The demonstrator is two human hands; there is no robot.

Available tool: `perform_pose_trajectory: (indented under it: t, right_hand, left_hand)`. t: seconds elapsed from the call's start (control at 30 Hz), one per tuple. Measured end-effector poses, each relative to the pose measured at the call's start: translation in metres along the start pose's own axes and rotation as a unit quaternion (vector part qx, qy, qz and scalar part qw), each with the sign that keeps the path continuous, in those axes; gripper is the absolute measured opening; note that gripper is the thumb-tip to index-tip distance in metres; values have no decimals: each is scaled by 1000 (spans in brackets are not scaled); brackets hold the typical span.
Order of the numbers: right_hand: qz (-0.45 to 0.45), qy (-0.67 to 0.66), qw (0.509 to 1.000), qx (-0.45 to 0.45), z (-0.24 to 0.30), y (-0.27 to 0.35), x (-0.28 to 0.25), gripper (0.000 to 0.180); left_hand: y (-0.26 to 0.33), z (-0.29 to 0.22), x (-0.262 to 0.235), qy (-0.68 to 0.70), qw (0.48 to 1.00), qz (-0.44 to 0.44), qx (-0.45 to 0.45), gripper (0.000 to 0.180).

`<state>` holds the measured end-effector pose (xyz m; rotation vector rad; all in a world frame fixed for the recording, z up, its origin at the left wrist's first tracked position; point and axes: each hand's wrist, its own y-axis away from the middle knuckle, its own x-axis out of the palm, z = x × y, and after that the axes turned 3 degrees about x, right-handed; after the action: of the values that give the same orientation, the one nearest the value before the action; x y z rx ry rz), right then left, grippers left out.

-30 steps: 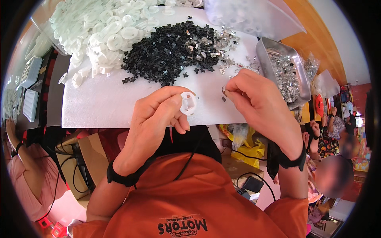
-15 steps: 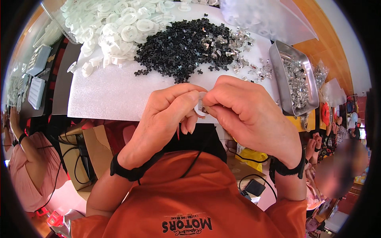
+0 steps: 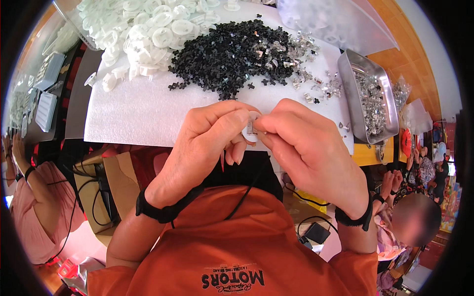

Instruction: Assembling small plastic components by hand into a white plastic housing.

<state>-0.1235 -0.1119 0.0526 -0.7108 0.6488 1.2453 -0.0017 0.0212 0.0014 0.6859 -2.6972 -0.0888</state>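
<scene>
My left hand [image 3: 205, 143] pinches a small white plastic ring part [image 3: 251, 129] between thumb and fingers, close over the near edge of the white foam sheet [image 3: 138, 113]. My right hand [image 3: 308, 148] meets it from the right, its fingertips pressing a small metal clip against the white part. Behind the hands lie a pile of small black plastic pieces [image 3: 222, 56], a heap of white ring parts [image 3: 148, 34] and scattered shiny metal clips [image 3: 306, 74].
A metal tray [image 3: 348, 93] full of metal clips stands at the right of the sheet. A clear plastic bag [image 3: 335, 19] lies at the back right. Other people sit at the left [image 3: 29, 207] and lower right [image 3: 414, 217]. Cardboard boxes and cables lie below the table edge.
My hands were apart a second ago, the right one holding a clip; they have come together, and the clip is now pressed against the white part.
</scene>
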Motion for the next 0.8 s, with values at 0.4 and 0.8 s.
perform_pose_trajectory:
  t: [0.4, 0.8]
  right_hand:
    - [-117, -17, 992, -42, -4, 13, 22, 32]
    - [-116, -195, 971, 77, -5, 12, 33, 8]
  left_hand:
    - [-1, 2, 0, 34, 999, -2, 12, 30]
    - [2, 7, 2, 27, 999, 3, 30, 29]
